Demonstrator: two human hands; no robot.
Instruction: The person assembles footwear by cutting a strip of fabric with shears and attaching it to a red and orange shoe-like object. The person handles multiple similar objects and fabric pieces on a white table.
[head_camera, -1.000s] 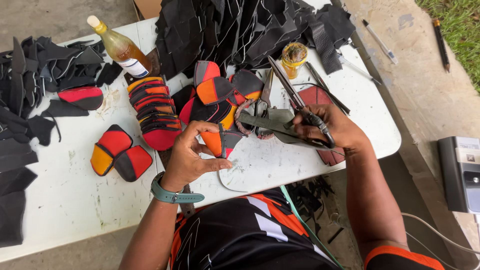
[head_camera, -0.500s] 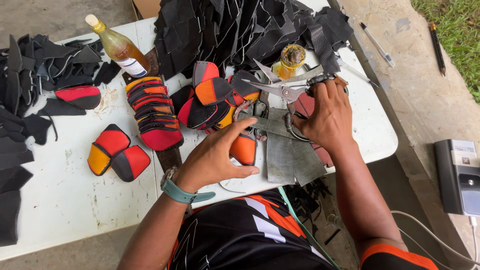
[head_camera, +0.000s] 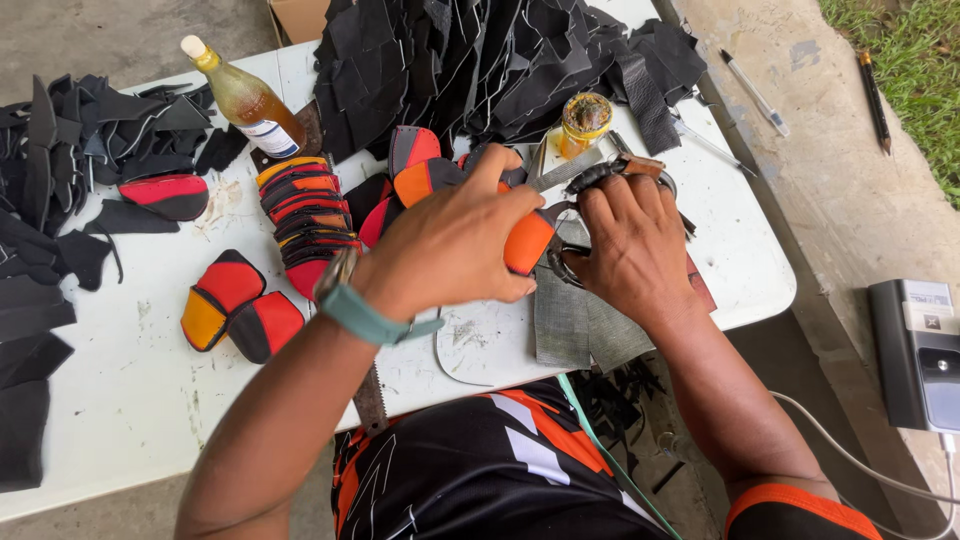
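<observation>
My left hand (head_camera: 455, 245) grips an orange and black leather piece (head_camera: 527, 242) over the middle of the white table (head_camera: 120, 380). My right hand (head_camera: 628, 245) rests beside it on large scissors (head_camera: 590, 175), fingers in the handles, blades pointing up and left. A grey cloth (head_camera: 575, 325) lies under the right hand at the table's near edge. A teal band is on my left wrist.
A stack of red, orange and black leather pieces (head_camera: 305, 215) lies left of my hands, two more pairs (head_camera: 235, 305) nearer the front. A glass bottle (head_camera: 245, 100), a small jar (head_camera: 585, 120) and heaps of black scraps (head_camera: 500, 60) fill the back. A device (head_camera: 920, 350) sits at right.
My left hand has lifted the orange piece and moved right over it. My right hand swung the scissors from lying across the table up towards the jar, then settled on them.
</observation>
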